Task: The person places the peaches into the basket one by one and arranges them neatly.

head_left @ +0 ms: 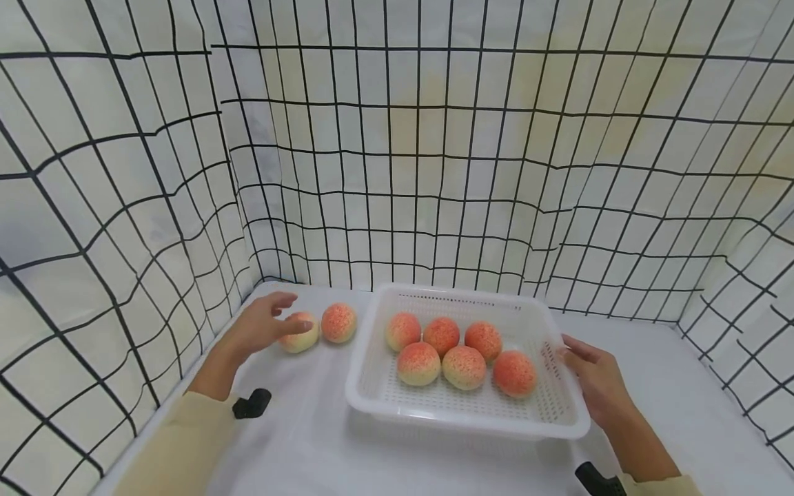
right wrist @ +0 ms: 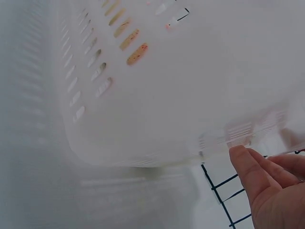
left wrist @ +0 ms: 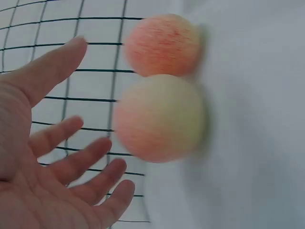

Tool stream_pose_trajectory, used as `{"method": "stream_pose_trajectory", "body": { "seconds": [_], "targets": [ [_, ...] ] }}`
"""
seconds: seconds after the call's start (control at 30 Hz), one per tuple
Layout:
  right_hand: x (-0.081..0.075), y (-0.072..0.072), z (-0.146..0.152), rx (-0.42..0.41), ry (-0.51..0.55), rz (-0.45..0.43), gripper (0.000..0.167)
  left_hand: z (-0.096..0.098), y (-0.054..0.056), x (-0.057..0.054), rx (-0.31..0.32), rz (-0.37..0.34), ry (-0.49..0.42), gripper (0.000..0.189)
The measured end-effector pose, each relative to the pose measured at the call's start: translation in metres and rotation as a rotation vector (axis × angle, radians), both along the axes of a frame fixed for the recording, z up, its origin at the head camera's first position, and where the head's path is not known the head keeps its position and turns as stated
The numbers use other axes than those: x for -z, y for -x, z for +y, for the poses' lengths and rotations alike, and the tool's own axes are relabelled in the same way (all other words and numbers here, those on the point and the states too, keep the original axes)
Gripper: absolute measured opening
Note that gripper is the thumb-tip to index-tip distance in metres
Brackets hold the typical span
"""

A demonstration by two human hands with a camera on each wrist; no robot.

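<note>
My left hand (head_left: 263, 322) is held beside a pale yellow and pink peach (head_left: 300, 333), its fingers spread. In the left wrist view the palm faces this peach (left wrist: 161, 118), with a gap between them. A redder peach (left wrist: 163, 45) lies right next to it. Over on the right, my right hand (head_left: 597, 379) holds the right rim of a white plastic basket (head_left: 465, 428). The right wrist view shows the fingers (right wrist: 250, 169) against the basket's outer side; the thumb is not plainly visible there. Several peaches (head_left: 465, 367) sit inside the basket in two rough rows.
A white surface (head_left: 298, 441) lies under everything. Black wire mesh (head_left: 434, 172) stands behind it and on the left and right sides, with white cloth beyond. Both wrists carry a black strap or mount (head_left: 252, 404).
</note>
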State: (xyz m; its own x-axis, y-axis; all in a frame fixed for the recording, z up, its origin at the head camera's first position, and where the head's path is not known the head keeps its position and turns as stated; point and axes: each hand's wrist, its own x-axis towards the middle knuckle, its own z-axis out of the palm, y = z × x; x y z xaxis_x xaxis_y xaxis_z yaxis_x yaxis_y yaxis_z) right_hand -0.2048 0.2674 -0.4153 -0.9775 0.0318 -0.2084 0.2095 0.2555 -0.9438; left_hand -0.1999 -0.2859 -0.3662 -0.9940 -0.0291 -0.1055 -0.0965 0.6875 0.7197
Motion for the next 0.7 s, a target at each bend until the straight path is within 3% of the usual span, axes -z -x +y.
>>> {"method": "stream_pose_trajectory", "body": {
  "seconds": [0.13,0.23,0.33,0.7],
  "targets": [
    [-0.001,0.001,0.0,0.001,0.005,0.005,0.062,-0.01,-0.003,0.036,-0.16,-0.081,-0.151,0.104],
    [-0.001,0.002,-0.001,0.01,0.014,0.005,0.061,-0.011,-0.001,0.05,-0.199,-0.089,-0.241,0.109],
    [-0.001,0.001,-0.003,0.018,0.023,0.004,0.061,-0.009,0.004,0.055,-0.198,-0.089,-0.277,0.111],
    [0.001,0.001,-0.002,0.013,0.024,0.01,0.06,-0.005,0.013,0.07,-0.232,-0.05,-0.276,0.096]
  ]
}}
